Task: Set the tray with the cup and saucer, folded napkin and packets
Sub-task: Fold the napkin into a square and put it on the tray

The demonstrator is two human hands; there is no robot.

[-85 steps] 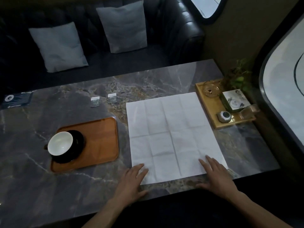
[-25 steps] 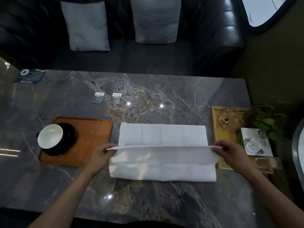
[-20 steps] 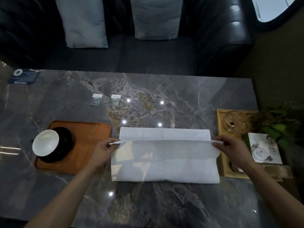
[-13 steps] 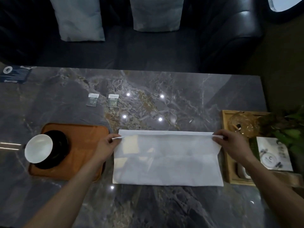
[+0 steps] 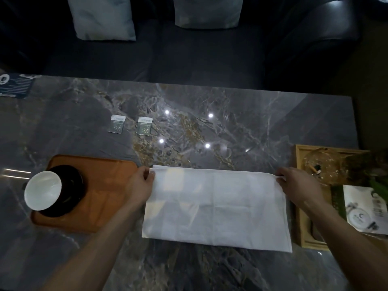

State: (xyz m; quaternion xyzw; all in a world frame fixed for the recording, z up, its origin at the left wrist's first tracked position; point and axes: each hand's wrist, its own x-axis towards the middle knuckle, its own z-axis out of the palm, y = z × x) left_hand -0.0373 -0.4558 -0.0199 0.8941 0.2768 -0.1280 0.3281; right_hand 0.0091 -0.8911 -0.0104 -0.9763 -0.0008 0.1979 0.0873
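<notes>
The white napkin (image 5: 216, 206) lies flat on the dark marbled worktop (image 5: 241, 127), doubled over into a wide band with its fold along the near edge and its two free edges meeting along the far edge; the left hand (image 5: 139, 183) pinches the far left corner, its fingers (image 5: 150, 175) closed on the cloth; the right hand (image 5: 298, 185) pinches the far right corner in the same way, fingers clenched on the napkin's edge; both forearms reach in from the near side. Just left of the napkin sits the orange-brown tray (image 5: 105, 192), and the left hand overlaps its right edge; on the tray's left end a white cup (image 5: 43, 190) stands on a black saucer (image 5: 71, 196), which hangs slightly over the tray's rim. Two small packets lie side by side on the bare worktop beyond the tray and napkin, well apart from both: the left packet (image 5: 117, 123) and the right packet (image 5: 144, 125). To the right of the napkin a pale wooden tray (image 5: 300, 225) holds a glass dish (image 5: 321, 166) and a printed card (image 5: 365, 208). Beyond the worktop two grey cushions (image 5: 102, 15) rest on a dark sofa (image 5: 189, 57).
</notes>
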